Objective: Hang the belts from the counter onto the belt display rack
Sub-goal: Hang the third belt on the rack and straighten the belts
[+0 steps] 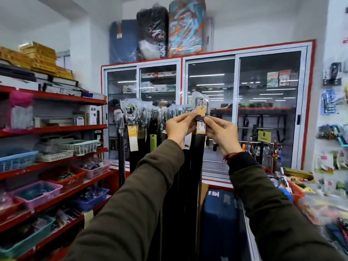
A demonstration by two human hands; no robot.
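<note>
A dark belt point(197, 147) hangs straight down in front of me, its plastic-wrapped silver buckle point(202, 104) raised just above the row of hung belts. My left hand point(178, 127) and my right hand point(220, 132) both pinch it just below the buckle, where yellow tags sit. The belt display rack point(150, 112) stands behind my hands, crowded with several black belts point(135, 147) whose wrapped buckles line its top. The belt's lower end is hidden behind my sleeves.
Red shelves point(56, 127) with plastic baskets run along the left. A glass-door cabinet point(207, 110) with a red frame fills the back wall. A blue suitcase point(220, 223) stands below my hands. A cluttered counter point(301, 194) lies at the right.
</note>
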